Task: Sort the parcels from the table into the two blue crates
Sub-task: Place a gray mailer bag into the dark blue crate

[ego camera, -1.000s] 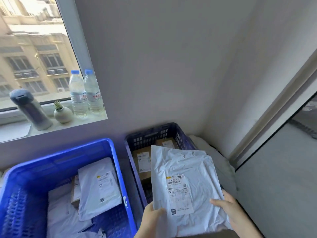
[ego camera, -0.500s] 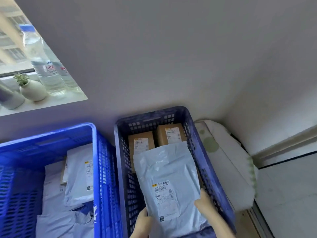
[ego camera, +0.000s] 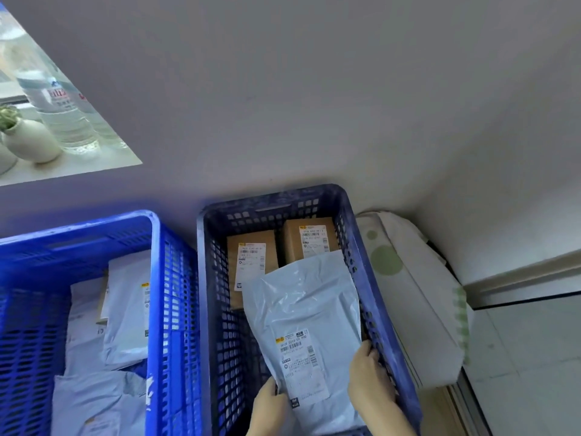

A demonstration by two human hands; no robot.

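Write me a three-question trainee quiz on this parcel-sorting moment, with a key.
1. True or false: only the right hand holds the grey mailer bag; the left hand is free.
2. How many cardboard boxes show in the dark blue crate? A one, B two, C four.
3. Fill in: the bright blue crate stands on the person's ____ side.
Key: 1 false, both hands grip it. 2 B. 3 left.
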